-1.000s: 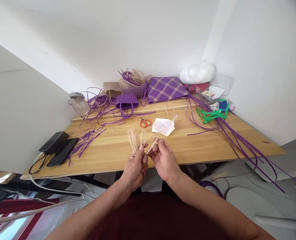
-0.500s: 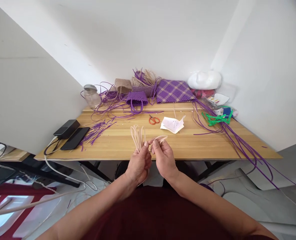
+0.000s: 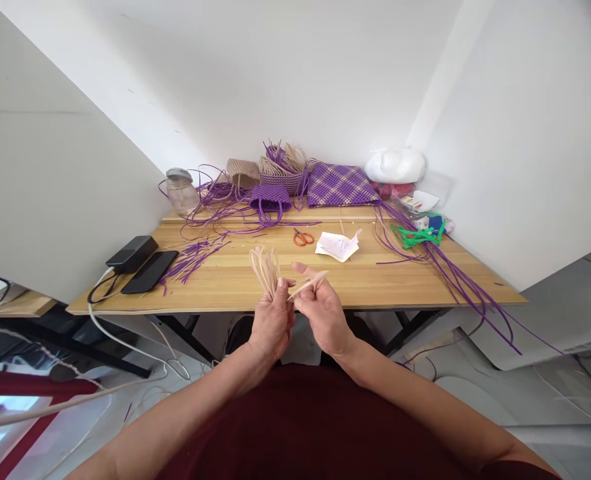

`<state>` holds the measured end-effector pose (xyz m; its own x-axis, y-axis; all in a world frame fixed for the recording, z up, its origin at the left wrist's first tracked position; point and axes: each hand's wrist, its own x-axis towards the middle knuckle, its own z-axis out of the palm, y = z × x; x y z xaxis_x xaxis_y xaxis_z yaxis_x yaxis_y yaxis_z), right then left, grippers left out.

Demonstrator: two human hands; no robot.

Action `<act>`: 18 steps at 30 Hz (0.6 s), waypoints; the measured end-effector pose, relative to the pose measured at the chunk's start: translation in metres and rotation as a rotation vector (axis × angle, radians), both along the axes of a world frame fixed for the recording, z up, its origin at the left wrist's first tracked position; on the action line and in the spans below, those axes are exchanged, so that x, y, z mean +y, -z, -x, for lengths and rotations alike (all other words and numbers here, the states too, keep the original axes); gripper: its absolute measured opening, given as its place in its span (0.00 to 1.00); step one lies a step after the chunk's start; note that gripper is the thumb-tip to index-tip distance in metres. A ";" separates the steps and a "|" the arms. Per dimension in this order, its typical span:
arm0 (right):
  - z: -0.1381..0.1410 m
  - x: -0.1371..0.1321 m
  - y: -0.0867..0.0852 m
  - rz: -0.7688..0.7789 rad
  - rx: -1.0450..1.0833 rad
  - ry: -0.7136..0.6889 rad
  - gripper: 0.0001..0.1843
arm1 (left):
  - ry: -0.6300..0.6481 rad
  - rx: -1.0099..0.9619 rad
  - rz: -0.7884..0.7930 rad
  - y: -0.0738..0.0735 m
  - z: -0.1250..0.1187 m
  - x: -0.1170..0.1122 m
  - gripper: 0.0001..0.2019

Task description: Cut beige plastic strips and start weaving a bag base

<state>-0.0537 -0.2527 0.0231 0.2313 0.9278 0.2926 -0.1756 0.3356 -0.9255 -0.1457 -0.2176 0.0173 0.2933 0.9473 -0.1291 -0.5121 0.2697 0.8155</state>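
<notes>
- A black power bank (image 3: pixel 131 252) and a flat dark phone (image 3: pixel 150 271) lie side by side at the left end of the wooden table (image 3: pixel 375 283), cables trailing off its edge.
- A clear glass jar (image 3: pixel 181 192) with a metal lid stands by the wall, beside tangled purple strips (image 3: pixel 210 213).
- The left hand (image 3: pixel 272 323) is curled shut around a bundle of beige strips (image 3: pixel 265 268); thin, flat and stiff, they fan upward out of the fist, in front of the table's near edge.
- A small purple woven basket (image 3: pixel 270 197) sits behind, its surface an open lattice.
- The right hand (image 3: pixel 322 317), touching the left, pinches a single beige strip (image 3: pixel 308 285) between thumb and fingertips, index finger stretched out; the strip slants up to the right.
- Orange-handled scissors (image 3: pixel 303 237) and a folded paper (image 3: pixel 336 245) lie near each other mid-table.
- A purple-and-beige checked woven mat (image 3: pixel 340 185) leans at the back.
- Long glossy purple strands (image 3: pixel 465 287) spill over the right edge, past a green tangle (image 3: pixel 418 233).
</notes>
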 end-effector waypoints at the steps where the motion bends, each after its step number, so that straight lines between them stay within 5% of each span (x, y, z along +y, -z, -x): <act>1: 0.001 -0.001 -0.002 0.011 0.011 0.010 0.13 | -0.004 0.002 -0.019 0.001 0.000 -0.001 0.20; 11: -0.011 0.001 -0.018 0.100 0.490 -0.155 0.17 | 0.110 0.084 -0.098 0.003 0.004 -0.018 0.20; 15: -0.015 -0.001 -0.017 0.136 0.424 -0.165 0.24 | 0.079 0.126 -0.169 0.006 0.006 -0.010 0.19; 18: -0.035 -0.008 -0.014 0.155 0.207 -0.156 0.26 | -0.049 0.174 -0.227 0.000 0.032 0.018 0.21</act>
<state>-0.0189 -0.2611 0.0372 0.1224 0.9868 0.1059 -0.4040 0.1470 -0.9029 -0.1781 -0.1998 0.0169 0.2385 0.9702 0.0433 -0.3670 0.0487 0.9289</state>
